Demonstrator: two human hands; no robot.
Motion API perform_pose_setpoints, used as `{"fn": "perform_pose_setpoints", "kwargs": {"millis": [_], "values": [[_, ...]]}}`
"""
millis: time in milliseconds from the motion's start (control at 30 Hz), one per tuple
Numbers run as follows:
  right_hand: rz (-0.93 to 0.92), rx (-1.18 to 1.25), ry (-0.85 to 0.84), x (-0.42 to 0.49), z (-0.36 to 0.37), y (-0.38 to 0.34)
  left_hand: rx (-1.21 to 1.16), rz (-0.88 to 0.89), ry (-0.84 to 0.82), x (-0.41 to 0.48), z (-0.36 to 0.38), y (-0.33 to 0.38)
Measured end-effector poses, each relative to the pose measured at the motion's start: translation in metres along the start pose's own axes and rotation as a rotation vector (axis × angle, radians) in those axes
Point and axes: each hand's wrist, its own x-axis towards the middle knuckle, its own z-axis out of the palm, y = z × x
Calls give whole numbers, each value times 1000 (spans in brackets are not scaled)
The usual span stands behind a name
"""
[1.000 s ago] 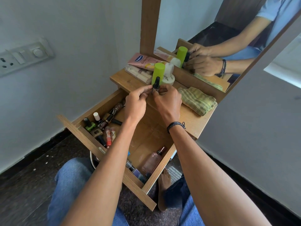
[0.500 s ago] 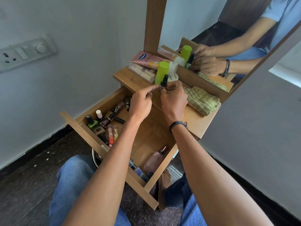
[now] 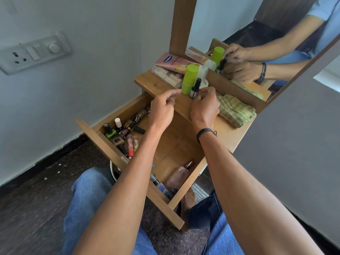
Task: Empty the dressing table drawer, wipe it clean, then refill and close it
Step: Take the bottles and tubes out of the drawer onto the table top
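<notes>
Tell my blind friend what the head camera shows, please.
A person's right hand holds a small black-capped bottle upright on the dressing table, beside a green bottle. Below, the open drawer has more cosmetics inside.

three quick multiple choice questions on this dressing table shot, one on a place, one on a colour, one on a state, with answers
1. Where does the folded cloth lie?
A) on the floor
B) on the tabletop
C) on the person's lap

2. What colour is the tall bottle beside the small black-capped bottle?
A) red
B) blue
C) lime green

3. The drawer is:
A) pulled open with cosmetics inside
B) shut
C) pulled open and bare

Answers: 1 B, it rests on the wooden top; 2 C, cap and body are both lime green; 3 A, it juts out with items along its sides.
</notes>
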Motion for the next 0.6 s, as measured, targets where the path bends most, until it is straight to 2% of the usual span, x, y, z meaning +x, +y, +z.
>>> {"fn": "perform_pose_setpoints", "kwargs": {"millis": [133, 233, 300, 400, 600], "values": [[-9, 39, 13, -2, -1, 0, -16, -50, 101, 2, -31, -4], [-48, 82, 41, -4, -3, 0, 10, -161, 235, 3, -71, -17], [-68, 102, 46, -5, -5, -1, 47, -254, 268, -1, -96, -25], [-112, 146, 33, -9, -8, -3, 176, -355, 182, -8, -117, -37], [-241, 152, -39, -15, -8, -4, 518, -320, 0, -13, -106, -34]]}}
